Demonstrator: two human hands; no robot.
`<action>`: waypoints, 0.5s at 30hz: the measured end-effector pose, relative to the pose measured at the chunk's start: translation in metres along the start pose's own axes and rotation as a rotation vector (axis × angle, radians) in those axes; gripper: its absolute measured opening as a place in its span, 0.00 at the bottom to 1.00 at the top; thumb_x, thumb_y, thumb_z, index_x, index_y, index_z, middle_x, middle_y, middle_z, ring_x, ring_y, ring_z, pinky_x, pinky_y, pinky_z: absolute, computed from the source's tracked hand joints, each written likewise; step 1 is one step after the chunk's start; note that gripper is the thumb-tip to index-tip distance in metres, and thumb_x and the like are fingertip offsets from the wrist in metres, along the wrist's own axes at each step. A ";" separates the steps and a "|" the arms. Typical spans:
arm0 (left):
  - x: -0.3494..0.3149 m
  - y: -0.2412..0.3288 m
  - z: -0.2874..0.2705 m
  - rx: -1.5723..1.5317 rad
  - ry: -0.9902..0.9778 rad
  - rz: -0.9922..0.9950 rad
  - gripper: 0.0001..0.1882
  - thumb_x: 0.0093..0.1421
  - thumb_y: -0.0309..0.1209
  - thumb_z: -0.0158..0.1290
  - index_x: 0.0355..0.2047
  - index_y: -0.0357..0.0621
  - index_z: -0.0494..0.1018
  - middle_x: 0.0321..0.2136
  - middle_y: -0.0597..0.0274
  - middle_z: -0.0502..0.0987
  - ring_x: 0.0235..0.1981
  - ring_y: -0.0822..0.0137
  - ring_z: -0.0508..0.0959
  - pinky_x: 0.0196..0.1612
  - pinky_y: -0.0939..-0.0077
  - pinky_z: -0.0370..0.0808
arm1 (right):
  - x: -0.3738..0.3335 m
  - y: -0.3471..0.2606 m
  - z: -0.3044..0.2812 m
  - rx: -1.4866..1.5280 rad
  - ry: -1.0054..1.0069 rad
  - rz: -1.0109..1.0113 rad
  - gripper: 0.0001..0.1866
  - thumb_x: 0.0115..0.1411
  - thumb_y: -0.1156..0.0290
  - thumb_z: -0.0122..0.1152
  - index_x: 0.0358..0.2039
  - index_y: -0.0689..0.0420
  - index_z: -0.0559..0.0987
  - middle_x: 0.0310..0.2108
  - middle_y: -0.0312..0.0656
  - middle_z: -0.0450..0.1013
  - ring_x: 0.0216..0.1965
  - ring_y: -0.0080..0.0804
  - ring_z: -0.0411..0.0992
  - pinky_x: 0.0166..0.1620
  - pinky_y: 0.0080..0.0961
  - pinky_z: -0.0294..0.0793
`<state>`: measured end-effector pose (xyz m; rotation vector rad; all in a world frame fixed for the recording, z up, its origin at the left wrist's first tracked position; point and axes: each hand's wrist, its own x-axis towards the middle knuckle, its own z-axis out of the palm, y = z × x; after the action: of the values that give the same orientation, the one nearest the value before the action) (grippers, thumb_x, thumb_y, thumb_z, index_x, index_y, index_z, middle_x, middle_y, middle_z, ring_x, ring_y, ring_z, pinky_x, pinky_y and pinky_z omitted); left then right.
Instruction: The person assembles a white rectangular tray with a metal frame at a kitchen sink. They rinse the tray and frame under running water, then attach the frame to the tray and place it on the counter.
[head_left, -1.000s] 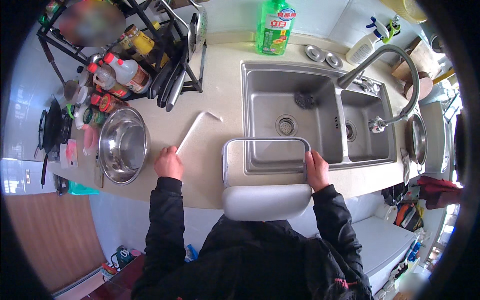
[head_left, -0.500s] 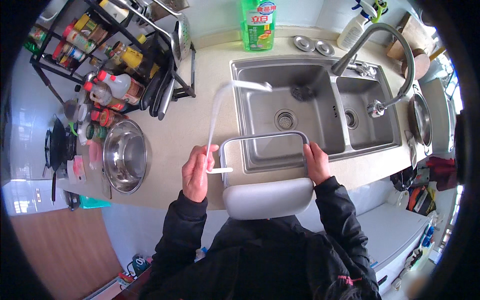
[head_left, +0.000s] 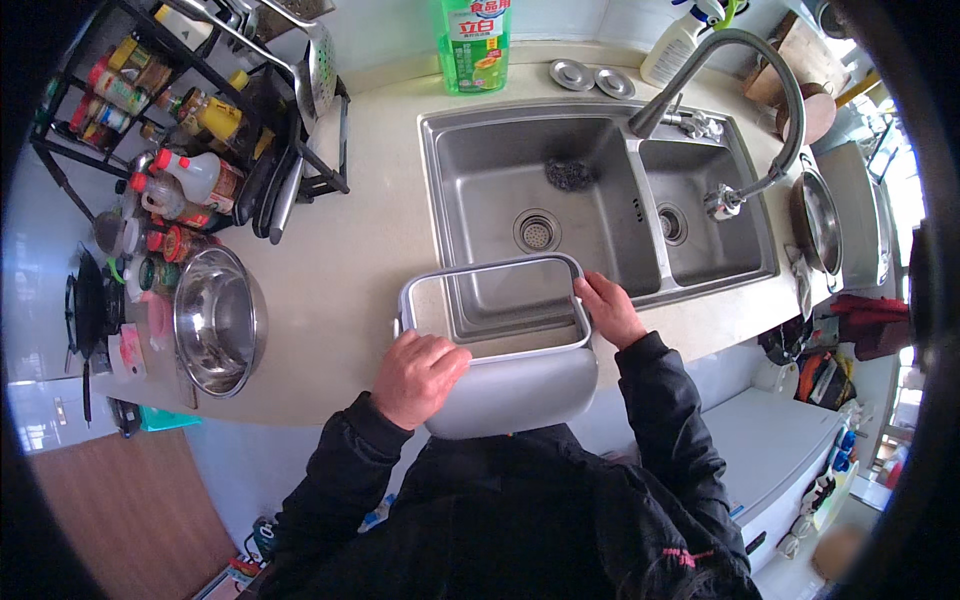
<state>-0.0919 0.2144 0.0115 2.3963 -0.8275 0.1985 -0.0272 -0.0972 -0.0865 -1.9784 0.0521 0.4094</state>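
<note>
Between my hands is a rounded rectangular container part [head_left: 510,395] with a grey rim and a whitish, curved side wall, tilted over the counter's front edge. The sink and counter show through its middle; whether that is a clear panel or an opening, I cannot tell. My left hand [head_left: 422,378] is closed over its near left corner, fingers curled. On the right side, my right hand [head_left: 610,310] grips the rim with the thumb along its edge. A small white piece shows at the rim's left side; the rest of the white handle is hidden.
Beyond the part lies a double-bowl steel sink [head_left: 432,160] with a curved faucet [head_left: 790,110]. A green detergent bottle [head_left: 475,60] stands behind it. To the left are a steel bowl [head_left: 212,320] and a black rack [head_left: 325,180] with bottles. A pan [head_left: 820,222] leans at right.
The white U-shaped handle that stood up in my left hand is no longer raised. My left hand has moved onto the near left corner. The view has shifted slightly right.
</note>
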 end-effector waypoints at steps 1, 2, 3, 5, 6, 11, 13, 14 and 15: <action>-0.001 -0.001 0.000 0.052 -0.009 0.016 0.05 0.51 0.25 0.56 0.29 0.45 0.72 0.24 0.67 0.71 0.28 0.67 0.74 0.33 0.71 0.66 | 0.001 -0.002 -0.002 0.039 -0.025 -0.012 0.25 0.66 0.55 0.50 0.51 0.65 0.72 0.39 0.53 0.75 0.42 0.40 0.74 0.49 0.28 0.70; -0.003 -0.003 0.000 0.094 -0.023 0.030 0.05 0.51 0.25 0.56 0.29 0.45 0.72 0.24 0.67 0.71 0.28 0.68 0.74 0.33 0.72 0.66 | 0.000 -0.004 -0.004 0.092 -0.050 0.020 0.23 0.65 0.55 0.51 0.49 0.64 0.74 0.38 0.51 0.74 0.41 0.36 0.72 0.46 0.27 0.70; -0.005 -0.005 0.000 0.135 -0.037 0.043 0.05 0.50 0.25 0.55 0.29 0.45 0.72 0.24 0.67 0.70 0.28 0.69 0.74 0.33 0.72 0.66 | 0.001 -0.008 -0.006 -0.007 -0.029 -0.009 0.22 0.65 0.55 0.51 0.46 0.63 0.75 0.36 0.51 0.74 0.39 0.37 0.73 0.44 0.27 0.70; -0.007 -0.009 0.002 0.129 -0.045 0.061 0.05 0.50 0.26 0.53 0.29 0.45 0.72 0.24 0.68 0.70 0.28 0.70 0.74 0.34 0.73 0.65 | 0.000 -0.017 -0.009 -0.199 -0.009 -0.072 0.21 0.64 0.54 0.53 0.41 0.62 0.78 0.32 0.51 0.74 0.35 0.38 0.74 0.39 0.29 0.71; -0.007 -0.012 0.004 0.118 -0.059 0.067 0.05 0.50 0.26 0.53 0.29 0.45 0.73 0.24 0.68 0.70 0.28 0.70 0.74 0.34 0.74 0.65 | -0.001 -0.022 -0.011 -0.266 0.005 -0.037 0.21 0.63 0.53 0.53 0.38 0.62 0.79 0.29 0.51 0.74 0.32 0.39 0.73 0.36 0.30 0.71; -0.002 -0.021 0.014 0.140 -0.087 0.073 0.02 0.52 0.28 0.52 0.27 0.46 0.72 0.22 0.68 0.68 0.29 0.70 0.72 0.35 0.74 0.65 | -0.007 -0.040 -0.008 -0.441 0.062 0.046 0.24 0.62 0.50 0.54 0.25 0.61 0.78 0.18 0.50 0.71 0.22 0.49 0.72 0.27 0.38 0.70; 0.000 -0.022 0.017 0.139 -0.083 0.076 0.02 0.51 0.27 0.52 0.26 0.47 0.72 0.22 0.68 0.68 0.29 0.70 0.72 0.35 0.73 0.64 | -0.007 -0.044 -0.006 -0.539 0.068 0.017 0.25 0.62 0.49 0.53 0.24 0.60 0.78 0.18 0.51 0.72 0.23 0.51 0.72 0.27 0.41 0.70; 0.001 -0.022 0.018 0.129 -0.070 0.076 0.03 0.50 0.27 0.52 0.27 0.46 0.73 0.23 0.68 0.69 0.28 0.69 0.72 0.35 0.73 0.64 | -0.006 -0.046 -0.006 -0.595 0.064 0.029 0.25 0.62 0.49 0.52 0.23 0.60 0.77 0.18 0.51 0.72 0.24 0.53 0.72 0.27 0.42 0.69; 0.002 -0.022 0.018 0.117 -0.066 0.075 0.04 0.48 0.26 0.52 0.27 0.46 0.73 0.23 0.68 0.69 0.28 0.69 0.72 0.35 0.73 0.64 | -0.006 -0.047 -0.006 -0.618 0.066 -0.003 0.25 0.62 0.49 0.52 0.23 0.60 0.77 0.19 0.52 0.72 0.25 0.53 0.72 0.28 0.43 0.70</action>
<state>-0.0779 0.2167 -0.0137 2.4939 -0.9614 0.2038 -0.0207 -0.0827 -0.0421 -2.6002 -0.0418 0.3872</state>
